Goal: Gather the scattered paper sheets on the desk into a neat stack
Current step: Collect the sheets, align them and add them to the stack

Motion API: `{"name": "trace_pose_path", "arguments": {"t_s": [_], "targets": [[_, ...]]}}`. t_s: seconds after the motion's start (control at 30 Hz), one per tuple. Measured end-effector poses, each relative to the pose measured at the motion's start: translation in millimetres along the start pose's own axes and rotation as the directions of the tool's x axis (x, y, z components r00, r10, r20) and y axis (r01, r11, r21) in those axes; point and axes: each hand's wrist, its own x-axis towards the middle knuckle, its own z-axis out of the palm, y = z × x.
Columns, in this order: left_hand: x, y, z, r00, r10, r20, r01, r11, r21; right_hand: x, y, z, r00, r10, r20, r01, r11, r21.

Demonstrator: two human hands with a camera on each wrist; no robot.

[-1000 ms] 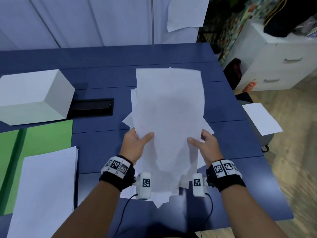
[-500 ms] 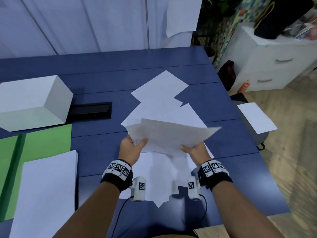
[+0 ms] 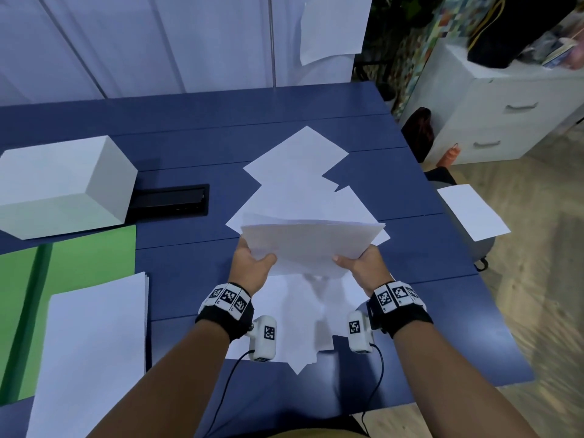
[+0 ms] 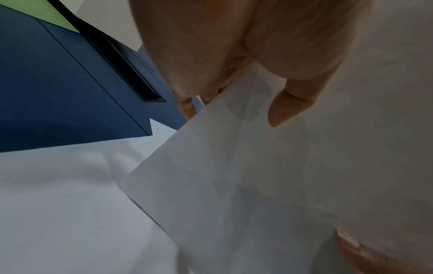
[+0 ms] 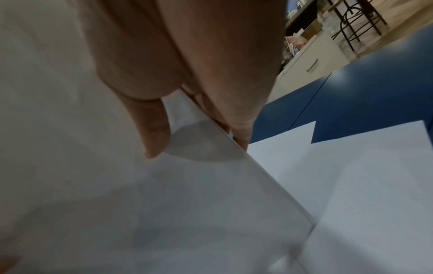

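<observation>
A bundle of white paper sheets (image 3: 311, 245) is held nearly level above the blue desk (image 3: 177, 279). My left hand (image 3: 252, 263) grips its near left corner, thumb on top and fingers underneath; the left wrist view shows the same bundle (image 4: 246, 176) pinched. My right hand (image 3: 360, 267) grips the near right corner in the same way, and the right wrist view shows the bundle (image 5: 164, 194) under the thumb. More loose sheets (image 3: 300, 172) lie overlapped at odd angles on the desk beneath and beyond, and some (image 3: 300, 324) lie between my wrists.
A neat pile of white paper (image 3: 91, 352) lies at the near left on a green folder (image 3: 79, 257). A white box (image 3: 63, 184) and a black cable hatch (image 3: 170, 200) sit at the left. One sheet (image 3: 472, 211) rests on a stool beyond the desk's right edge.
The held bundle has tipped from almost upright down to nearly level, uncovering the loose sheets on the desk behind it. Both hands have kept their hold on the near corners.
</observation>
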Motion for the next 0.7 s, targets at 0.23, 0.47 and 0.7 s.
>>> {"name": "trace_pose_path", "arguments": {"t_s": [0.23, 0.47, 0.7], "targets": [[3.1, 7.6, 0.9, 0.999, 0.034, 0.04, -0.035, 0.999, 0.011, -3.2, -3.7, 9.4, 0.998, 0.012, -0.06, -0.013, 1.0, -0.028], [6.7, -2.8, -6.8, 0.998, 0.027, 0.054, -0.032, 0.996, 0.085, -7.3, 3.6, 11.9, 0.996, 0.036, -0.08, -0.043, 0.996, -0.083], [10.2, 5.9, -38.0, 0.995, 0.089, 0.05, -0.095, 0.985, 0.147, -10.2, -26.4, 42.0, 0.993, -0.059, -0.105, 0.039, 0.981, -0.188]]}}
